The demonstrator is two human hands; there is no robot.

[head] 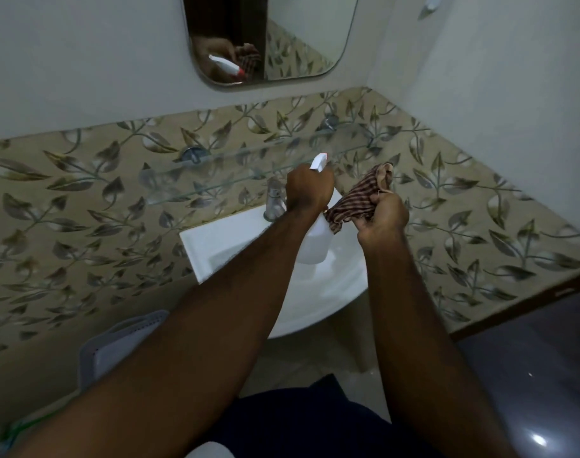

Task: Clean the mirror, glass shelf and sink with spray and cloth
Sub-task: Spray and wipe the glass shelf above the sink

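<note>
My left hand (310, 188) grips a white spray bottle (313, 242) by its neck, with the white and red nozzle (318, 161) sticking up above the fingers. My right hand (382, 218) holds a brown striped cloth (359, 198), bunched up just right of the bottle. Both hands hover over the white sink (222, 241). A clear glass shelf (215, 175) runs along the leaf-patterned tiles behind the hands. The mirror (301, 38) hangs on the wall above and reflects the bottle and the cloth.
A chrome tap (275, 200) stands at the sink's back edge, just left of my left hand. A grey bin lid (123, 338) sits low on the left under my arm. The room corner lies to the right, with dark floor (529, 375) below it.
</note>
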